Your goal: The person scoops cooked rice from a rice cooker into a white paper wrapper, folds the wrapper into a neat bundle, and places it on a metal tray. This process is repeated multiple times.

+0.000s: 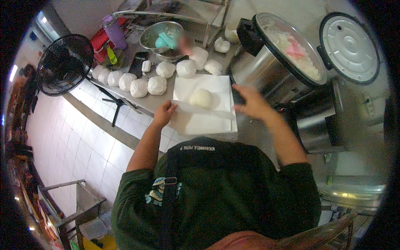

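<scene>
A rounded mound of white rice (pixel 201 98) lies on a stack of white paper sheets (pixel 203 123) on the steel table. My left hand (pixel 165 113) pinches the left edge of the top sheet, which is partly lifted in front of the rice. My right hand (pixel 251 101) is blurred, fingers apart, at the right edge of the stack, with nothing seen in it. Beyond the papers stand several white paper-wrapped bundles (pixel 186 68), in a line that runs off to the left.
At the right stands a large steel rice cooker (pixel 265 72), open, with rice and a pink scoop (pixel 294 48) inside; its lid (pixel 349 48) leans beyond. A metal bowl (pixel 153 29) holds a turquoise item. A black fan (pixel 65 65) stands left, near a black phone-like object (pixel 137 62).
</scene>
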The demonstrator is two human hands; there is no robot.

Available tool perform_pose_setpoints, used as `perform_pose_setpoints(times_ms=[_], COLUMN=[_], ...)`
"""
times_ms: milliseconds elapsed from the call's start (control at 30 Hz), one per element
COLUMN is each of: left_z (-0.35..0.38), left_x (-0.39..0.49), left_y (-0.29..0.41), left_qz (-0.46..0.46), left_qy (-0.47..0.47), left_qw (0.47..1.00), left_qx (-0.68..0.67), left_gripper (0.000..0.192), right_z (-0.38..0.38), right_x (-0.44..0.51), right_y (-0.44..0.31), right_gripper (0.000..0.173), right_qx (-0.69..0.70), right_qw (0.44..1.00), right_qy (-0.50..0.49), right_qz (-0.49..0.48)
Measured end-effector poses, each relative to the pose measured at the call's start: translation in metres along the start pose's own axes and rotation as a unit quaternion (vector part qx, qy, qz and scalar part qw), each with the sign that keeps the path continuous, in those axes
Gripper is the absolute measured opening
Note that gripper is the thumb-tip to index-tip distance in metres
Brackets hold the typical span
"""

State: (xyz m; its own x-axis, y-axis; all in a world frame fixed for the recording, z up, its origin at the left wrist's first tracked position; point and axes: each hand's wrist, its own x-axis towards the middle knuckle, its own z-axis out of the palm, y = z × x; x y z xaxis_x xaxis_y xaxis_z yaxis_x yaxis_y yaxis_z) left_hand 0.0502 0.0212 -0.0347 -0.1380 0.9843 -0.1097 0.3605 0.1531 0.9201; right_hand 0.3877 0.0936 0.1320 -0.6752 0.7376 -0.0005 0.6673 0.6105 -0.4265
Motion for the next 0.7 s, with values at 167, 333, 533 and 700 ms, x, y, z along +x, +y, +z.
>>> perform_pose_setpoints(times_ms=[167, 333, 533, 700], left_z=[0.013, 0.019, 0.021, 0.02], left_x=[-0.008, -0.003, 0.001, -0.006], left_y=[0.022, 0.03, 0.024, 0.038], left_qz=[0.004, -0.023, -0.009, -0.013], left_qy=[0.081, 0.162, 0.175, 0.189], left_qw=[0.994, 0.986, 0.984, 0.972], left_qx=[-0.073, -0.024, 0.029, 0.14], left_gripper=[0.026, 0.027, 0.029, 0.027], right_z=[0.104, 0.12, 0.141, 0.145], right_x=[0.006, -0.005, 0.008, 0.003], right_y=[0.056, 0.072, 0.077, 0.082], right_gripper=[0.083, 0.061, 0.031, 0.028], right_qx=[0.121, 0.148, 0.259, 0.313], right_qw=[0.989, 0.987, 0.956, 0.929], right_qy=[-0.06, 0.012, 0.099, 0.071], right_qz=[0.06, -0.06, 0.091, 0.185])
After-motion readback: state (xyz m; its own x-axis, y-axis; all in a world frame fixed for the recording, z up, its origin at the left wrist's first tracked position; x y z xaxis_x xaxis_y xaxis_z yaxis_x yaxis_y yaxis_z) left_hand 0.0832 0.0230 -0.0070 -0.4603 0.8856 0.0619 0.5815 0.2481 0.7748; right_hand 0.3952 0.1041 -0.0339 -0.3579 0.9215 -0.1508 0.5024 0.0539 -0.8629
